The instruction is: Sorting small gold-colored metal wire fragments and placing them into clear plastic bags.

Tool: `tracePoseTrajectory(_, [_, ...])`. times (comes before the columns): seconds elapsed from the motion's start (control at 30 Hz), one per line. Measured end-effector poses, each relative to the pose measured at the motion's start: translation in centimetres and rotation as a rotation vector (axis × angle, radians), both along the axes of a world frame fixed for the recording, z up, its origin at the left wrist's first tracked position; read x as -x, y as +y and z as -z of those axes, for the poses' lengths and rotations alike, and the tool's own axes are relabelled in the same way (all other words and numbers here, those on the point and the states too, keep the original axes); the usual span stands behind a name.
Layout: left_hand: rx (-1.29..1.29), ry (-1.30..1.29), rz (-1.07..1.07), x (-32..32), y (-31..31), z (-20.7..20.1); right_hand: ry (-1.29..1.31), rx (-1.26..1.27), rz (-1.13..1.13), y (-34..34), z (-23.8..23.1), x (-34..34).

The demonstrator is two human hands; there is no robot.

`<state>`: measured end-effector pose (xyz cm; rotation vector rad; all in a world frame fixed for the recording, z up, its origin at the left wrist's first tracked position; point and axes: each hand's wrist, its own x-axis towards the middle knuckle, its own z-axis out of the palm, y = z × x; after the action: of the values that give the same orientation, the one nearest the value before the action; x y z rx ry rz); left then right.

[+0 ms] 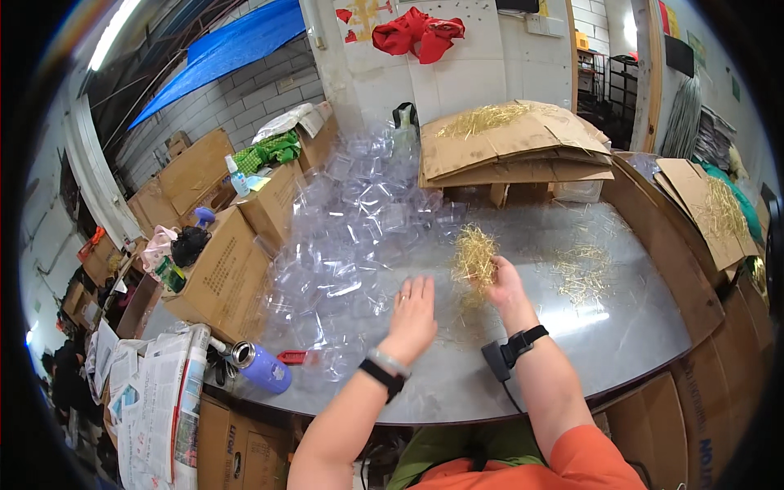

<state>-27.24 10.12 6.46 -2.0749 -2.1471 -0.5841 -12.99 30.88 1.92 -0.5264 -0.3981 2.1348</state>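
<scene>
A loose clump of gold shredded filler point(474, 255) is gripped in my right hand point(508, 286), held over the metal tabletop point(457, 384). My left hand point(410, 320) is stretched out flat, fingers extended and holding nothing, beside a big pile of clear plastic boxes point(347, 220). The nearest of these boxes lie just left of my left hand. Thin gold strands point(583, 269) are scattered across the table on the right. Below the clump in my right hand, more strands touch the metal.
Flattened cardboard point(506, 151) with gold filler on top stands at the back. A purple bottle point(263, 369) and a red tool point(296, 358) lie at the front left. Cardboard boxes point(219, 282) line the left side; a cardboard wall point(665, 245) edges the right. Newspapers point(159, 408) sit front left.
</scene>
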Motion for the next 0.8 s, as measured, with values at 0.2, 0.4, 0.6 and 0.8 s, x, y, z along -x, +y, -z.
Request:
tracePoseTrajectory(0.2, [0.345,0.156,-0.105,1.9,2.9,3.6,0.35,0.084,-0.111,-4.1,-4.3,-0.4])
tracePoseTrajectory(0.4, [0.285,0.055,-0.111,2.7,4.1,3.9,0.056,-0.274,-0.118,-1.3,-6.8,-0.3])
tracePoseTrajectory(0.6, [-0.034,-0.384,-0.041,1.3,5.4,3.3,0.147,-0.269,-0.216,-1.9,-6.3,1.9])
tracePoseTrajectory(0.8, [-0.109,-0.605,-0.133,2.4,6.7,2.7,0.253,-0.293,-0.147,-2.9,-7.0,2.9])
